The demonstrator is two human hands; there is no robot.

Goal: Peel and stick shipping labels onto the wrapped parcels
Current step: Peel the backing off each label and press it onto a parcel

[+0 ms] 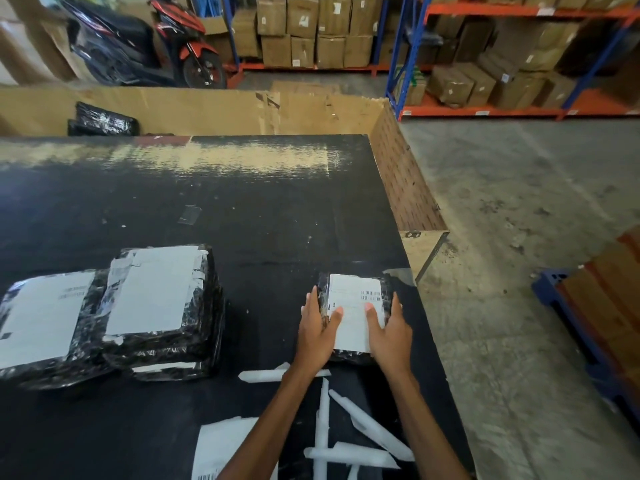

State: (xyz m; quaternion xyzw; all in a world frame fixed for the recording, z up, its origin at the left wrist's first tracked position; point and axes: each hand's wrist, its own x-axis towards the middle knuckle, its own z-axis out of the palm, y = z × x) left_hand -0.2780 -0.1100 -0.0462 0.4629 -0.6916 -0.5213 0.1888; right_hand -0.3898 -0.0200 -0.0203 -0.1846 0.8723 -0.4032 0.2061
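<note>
A small black-wrapped parcel [356, 285] lies near the table's right edge with a white shipping label [353, 306] on its top. My left hand [317, 332] lies along the parcel's left side, thumb pressing on the label. My right hand [389, 334] lies along the right side, its thumb also flat on the label. The fingers of both hands are straight. A stack of labelled black parcels [162, 306] stands at the left, with another labelled parcel [41, 323] beside it. A loose label sheet [221, 448] lies at the front edge.
Several curled white backing strips [346, 434] litter the black table [242, 220] near me. A big cardboard bin [214, 110] behind the table holds black parcels [104, 121]. Shelves of cartons [485, 81] and a motorbike [145, 39] stand beyond. Bare concrete floor [519, 237] lies to the right.
</note>
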